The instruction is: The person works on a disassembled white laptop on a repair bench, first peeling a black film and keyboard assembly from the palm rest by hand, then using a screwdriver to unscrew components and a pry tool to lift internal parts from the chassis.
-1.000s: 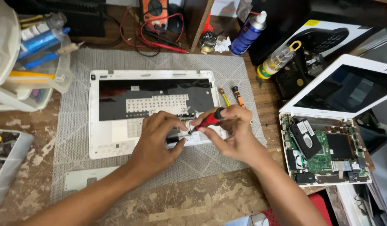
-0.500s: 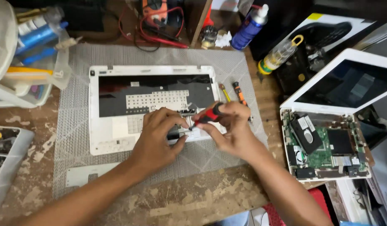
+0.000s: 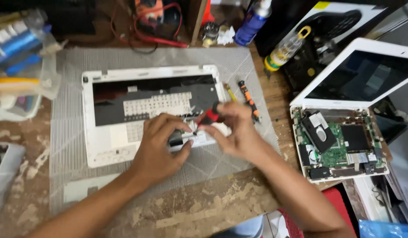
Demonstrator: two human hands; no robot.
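Screwdriver (image 3: 209, 117), red and black handle, pinched in the fingers of my right hand (image 3: 237, 132), tip angled down onto the front edge of the white laptop cover (image 3: 102, 152). Small dark part (image 3: 176, 138) at that same edge, pressed under my left hand (image 3: 157, 147), whose fingers curl down over it; whether they actually clamp it I cannot tell.

Grey mat (image 3: 65, 132): lies beneath the cover, on the worn wooden bench. White strip (image 3: 80, 188): on the mat, just nearer me than the cover. Keyboard bay (image 3: 155, 99): dark opening across the cover's far half, with a pale sheet in it. Orange-and-black screwdriver (image 3: 249, 99): lying just right of the cover. Opened white laptop (image 3: 340, 145): well right of the cover, green board exposed, screen raised. Blue spray can (image 3: 252, 22) and yellow-capped bottle (image 3: 285, 48): beyond the cover's far right corner. Clear tub (image 3: 23, 61) of tubes: left of the cover.
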